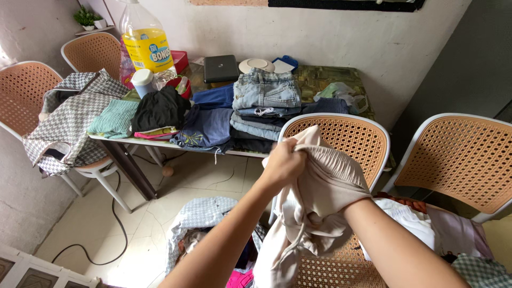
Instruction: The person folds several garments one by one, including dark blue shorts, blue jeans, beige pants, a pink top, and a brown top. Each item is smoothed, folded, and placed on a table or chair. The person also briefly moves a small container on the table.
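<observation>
My left hand [282, 162] grips the top edge of a beige garment [314, 208] held up in front of me over a chair [368, 136] with a woven orange back. My right hand is hidden inside the garment, pushed up into the cloth near its waistband; only the forearm [394, 240] shows. The cloth hangs down in loose folds toward the chair seat.
A table [320, 80] against the wall holds folded jeans [266, 90], dark blue clothes [208, 125], a black garment [160, 109], a teal cloth [113, 118] and a large yellow-labelled bottle [144, 42]. More chairs stand left and right [464, 160]. Clothes lie heaped below [202, 218].
</observation>
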